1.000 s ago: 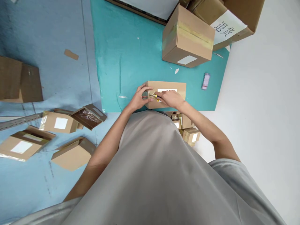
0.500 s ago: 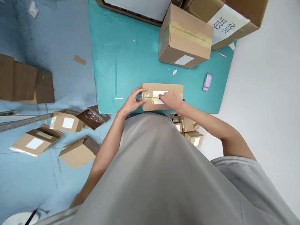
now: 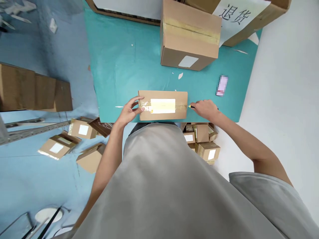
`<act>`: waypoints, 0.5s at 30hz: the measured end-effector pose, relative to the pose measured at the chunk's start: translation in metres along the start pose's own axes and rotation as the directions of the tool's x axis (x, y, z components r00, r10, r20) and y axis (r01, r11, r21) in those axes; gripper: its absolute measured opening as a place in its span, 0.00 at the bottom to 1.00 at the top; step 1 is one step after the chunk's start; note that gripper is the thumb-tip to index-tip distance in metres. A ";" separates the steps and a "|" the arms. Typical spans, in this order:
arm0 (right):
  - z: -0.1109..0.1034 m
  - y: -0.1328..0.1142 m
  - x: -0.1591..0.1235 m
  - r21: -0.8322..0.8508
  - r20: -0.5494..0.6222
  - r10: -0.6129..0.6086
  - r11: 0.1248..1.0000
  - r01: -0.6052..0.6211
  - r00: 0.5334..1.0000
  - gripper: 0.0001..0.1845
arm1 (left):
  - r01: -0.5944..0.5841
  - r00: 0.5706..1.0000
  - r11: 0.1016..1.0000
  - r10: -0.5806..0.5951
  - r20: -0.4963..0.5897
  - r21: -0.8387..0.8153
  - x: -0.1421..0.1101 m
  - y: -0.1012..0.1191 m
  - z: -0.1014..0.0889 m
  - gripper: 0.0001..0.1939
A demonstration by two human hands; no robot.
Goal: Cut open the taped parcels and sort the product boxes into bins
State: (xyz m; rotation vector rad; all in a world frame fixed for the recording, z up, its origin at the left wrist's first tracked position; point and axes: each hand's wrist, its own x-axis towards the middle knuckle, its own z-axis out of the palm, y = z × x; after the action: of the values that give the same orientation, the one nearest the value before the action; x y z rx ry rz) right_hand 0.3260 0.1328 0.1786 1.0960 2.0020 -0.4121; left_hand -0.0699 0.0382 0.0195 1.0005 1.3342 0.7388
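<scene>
A closed cardboard box [image 3: 181,99] lies on the teal-covered table close to my body. On its top are a white label [image 3: 163,105] and clear tape along the middle seam. My left hand [image 3: 129,111] grips the box's left end, thumb on the top near the front and fingertips towards the back corner. Just off the right end, my right hand [image 3: 205,109] is closed around a slim utility knife [image 3: 191,107] with a yellow and black front part. Its tip points left at the seam. Most of its handle is hidden in my fingers.
A larger taped carton [image 3: 191,39] stands at the back, beside a box with a handwritten paper sign [image 3: 230,16]. A blurred pinkish item [image 3: 222,85] lies on the table's right. Several boxes [image 3: 209,151] sit on the floor below the right edge; other open boxes [image 3: 57,144] lie left.
My right hand has moved the knife right, from over the label to past the box's right end. My left hand keeps its hold on the left end. The view has shifted slightly.
</scene>
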 end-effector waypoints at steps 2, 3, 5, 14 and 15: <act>0.008 0.011 0.002 0.032 -0.024 -0.019 0.999 0.020 1.000 0.24 | 0.015 1.000 1.000 -0.015 -0.014 0.021 -0.001 0.005 0.003 0.37; 0.013 0.016 0.003 0.049 -0.038 -0.037 0.998 0.039 0.999 0.24 | 0.020 1.000 0.999 -0.020 -0.019 0.038 -0.002 0.007 0.004 0.37; 0.024 0.027 0.004 0.098 -0.073 -0.085 0.991 0.092 0.994 0.25 | 0.029 0.999 0.996 -0.027 -0.034 0.081 -0.003 0.010 0.005 0.37; 0.096 0.004 0.021 0.766 -0.416 0.174 0.595 0.241 0.892 0.27 | 0.129 0.973 0.990 -0.116 -0.201 0.052 -0.013 -0.005 -0.041 0.39; 0.103 -0.008 0.029 0.850 -0.365 0.269 0.488 0.201 0.891 0.29 | 0.136 0.967 0.990 -0.123 -0.222 0.043 -0.014 -0.009 -0.047 0.40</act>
State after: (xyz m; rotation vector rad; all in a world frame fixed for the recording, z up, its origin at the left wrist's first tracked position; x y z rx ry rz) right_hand 0.3608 0.0820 0.0912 2.0233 2.1635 -1.4013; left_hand -0.1190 0.0293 0.0196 0.8868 1.6045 0.7295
